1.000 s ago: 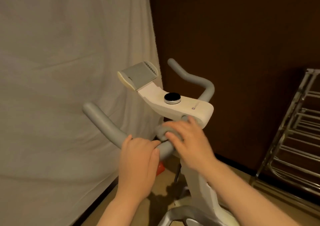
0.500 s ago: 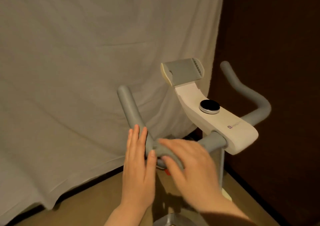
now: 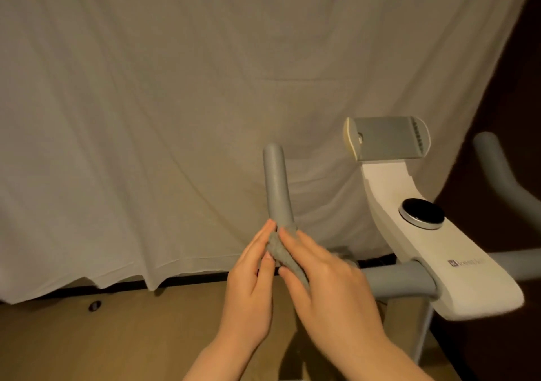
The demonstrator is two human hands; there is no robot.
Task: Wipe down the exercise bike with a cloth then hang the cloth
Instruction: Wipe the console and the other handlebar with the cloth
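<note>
Your two hands have worked outward along the grey foam-covered left handlebar [image 3: 276, 187] of the white exercise bike [image 3: 456, 260]. A second ago they sat close in by the white console arm, the left hand wrapped round the bar and the right hand on the cloth next to the stem. Half a second ago the left hand had let go and flattened beside the bar. Now both meet at the bend where the bar turns upward.

The small grey cloth [image 3: 282, 253] is bunched round the bar at that bend. Your right hand [image 3: 328, 287] lies over it from the right, fingers fairly straight and pressing the cloth against the foam; its thumb side is hidden, so you cannot tell whether it wraps underneath. Your left hand [image 3: 251, 287] comes in from the left, fingers extended, fingertips touching the cloth and the bar, steadying rather than clenching.

Your view has also swung left: the pale draped sheet [image 3: 146, 117] now fills most of it, and the metal rack seen earlier has dropped out of sight.

For the task, this reads as the inner stretch of the left bar being covered and the upright end section still ahead of the cloth. The round black dial [image 3: 422, 214], the grey phone holder [image 3: 386, 138] and the right handlebar [image 3: 497, 170] look untouched just now, and hanging the cloth is not yet near.
</note>
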